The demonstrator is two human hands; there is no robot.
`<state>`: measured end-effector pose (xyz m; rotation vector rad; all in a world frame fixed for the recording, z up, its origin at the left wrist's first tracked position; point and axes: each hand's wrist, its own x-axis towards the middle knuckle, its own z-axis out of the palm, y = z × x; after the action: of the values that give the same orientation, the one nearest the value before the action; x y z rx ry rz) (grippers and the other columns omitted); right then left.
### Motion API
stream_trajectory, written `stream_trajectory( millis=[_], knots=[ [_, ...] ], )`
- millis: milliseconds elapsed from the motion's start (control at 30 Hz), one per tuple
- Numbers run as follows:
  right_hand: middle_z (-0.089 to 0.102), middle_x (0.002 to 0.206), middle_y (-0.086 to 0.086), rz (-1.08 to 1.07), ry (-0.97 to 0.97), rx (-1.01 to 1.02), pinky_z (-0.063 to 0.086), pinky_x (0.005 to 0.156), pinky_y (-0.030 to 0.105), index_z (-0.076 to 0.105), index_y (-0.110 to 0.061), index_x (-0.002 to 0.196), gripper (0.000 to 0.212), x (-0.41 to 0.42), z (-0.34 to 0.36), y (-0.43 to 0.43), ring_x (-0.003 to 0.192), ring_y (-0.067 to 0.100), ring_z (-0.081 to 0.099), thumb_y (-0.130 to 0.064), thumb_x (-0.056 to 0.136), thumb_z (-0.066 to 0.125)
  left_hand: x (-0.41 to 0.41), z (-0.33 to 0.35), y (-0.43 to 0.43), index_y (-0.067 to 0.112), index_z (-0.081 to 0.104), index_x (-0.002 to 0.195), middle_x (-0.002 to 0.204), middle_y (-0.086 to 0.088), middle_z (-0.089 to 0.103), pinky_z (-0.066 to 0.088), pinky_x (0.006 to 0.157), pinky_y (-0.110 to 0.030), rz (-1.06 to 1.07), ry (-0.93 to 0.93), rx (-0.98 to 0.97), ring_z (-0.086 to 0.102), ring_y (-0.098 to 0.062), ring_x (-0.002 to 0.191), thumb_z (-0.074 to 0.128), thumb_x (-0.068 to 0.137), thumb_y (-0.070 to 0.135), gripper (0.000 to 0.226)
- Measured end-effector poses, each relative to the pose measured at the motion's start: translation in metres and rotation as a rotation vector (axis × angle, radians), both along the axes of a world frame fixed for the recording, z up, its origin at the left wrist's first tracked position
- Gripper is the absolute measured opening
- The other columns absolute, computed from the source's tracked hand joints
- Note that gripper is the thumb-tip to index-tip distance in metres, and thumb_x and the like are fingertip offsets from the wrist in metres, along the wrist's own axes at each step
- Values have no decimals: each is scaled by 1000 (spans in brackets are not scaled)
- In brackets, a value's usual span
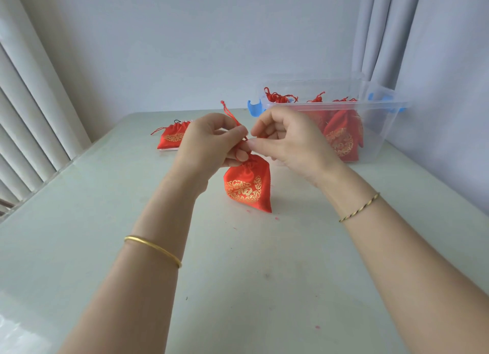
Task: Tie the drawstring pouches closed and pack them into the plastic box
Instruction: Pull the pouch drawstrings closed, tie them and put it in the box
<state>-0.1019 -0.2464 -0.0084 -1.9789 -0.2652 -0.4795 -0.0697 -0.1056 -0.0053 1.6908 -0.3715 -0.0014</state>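
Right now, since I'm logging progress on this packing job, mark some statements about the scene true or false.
1. The left hand and right hand both pinch the drawstring of the held pouch. True.
2. The clear plastic box is empty. False: packed pouches sit inside it.
3. A flat pouch lies on the table beyond the left hand. True.
4. The held pouch is inside the box. False: it is in front of the box.

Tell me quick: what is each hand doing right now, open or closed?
Left hand: closed, pinching the red cord at the neck of the pouch.
Right hand: closed, pinching the same cord.
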Motion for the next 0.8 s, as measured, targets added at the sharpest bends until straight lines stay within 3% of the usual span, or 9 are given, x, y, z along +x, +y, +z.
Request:
stream_trajectory(
  millis=[67,200,333,433,533,600,700,800],
  knots=[
    [56,68,-4,-22,-56,-53,45,60,22,58,-18,76,19,2,-3,3,61,8,49,-8,75,74,0,0,0,5,60,79,53,-2,62,55,54,-23,25,-16,10,59,-7,44,58,89,8,11],
    [46,59,-15,-79,-132,-158,34,52,9,65,-12,80,10,2,-4,5,47,-1,43,-6,75,72,0,1,-1,1,60,81,47,2,61,57,53,-25,60,-32,11,61,-7,44,60,87,6,8],
    [42,70,-17,-114,-251,-340,36,59,8,69,-6,84,6,2,-5,7,57,-4,49,-6,79,68,0,1,-1,2,60,74,47,2,62,58,56,-28,87,-39,-9,63,-9,45,60,85,3,11],
    [46,73,-16,-143,-228,-377,38,61,11,68,-8,84,6,4,-5,11,58,-2,48,-8,83,62,1,2,0,6,60,75,54,-2,63,59,59,-28,128,-64,-41,64,-11,48,59,85,2,10],
    [49,51,-17,-139,-93,-163,33,50,9,65,-10,72,14,6,-5,9,44,-4,46,-4,84,60,4,4,3,12,57,91,70,-1,67,56,70,-32,257,-128,-61,68,-18,69,57,84,6,9],
    [42,39,-15,-116,50,91,27,43,10,61,-14,62,25,8,-6,4,35,1,36,-3,84,59,5,8,8,21,55,87,79,6,66,52,74,-32,324,-206,-30,66,-15,81,58,81,7,15],
    [33,50,-3,-79,232,440,20,38,17,53,-13,54,33,12,-8,-1,37,5,23,-3,84,58,-4,16,9,26,58,73,88,11,64,47,73,-23,202,-330,87,61,-3,85,57,77,1,25],
    [31,55,4,-7,342,675,19,36,17,45,-8,59,31,11,-5,0,34,5,22,0,87,56,-10,15,0,30,66,77,97,12,54,43,82,-21,126,-458,319,55,-5,95,64,76,10,20]
  ],
)
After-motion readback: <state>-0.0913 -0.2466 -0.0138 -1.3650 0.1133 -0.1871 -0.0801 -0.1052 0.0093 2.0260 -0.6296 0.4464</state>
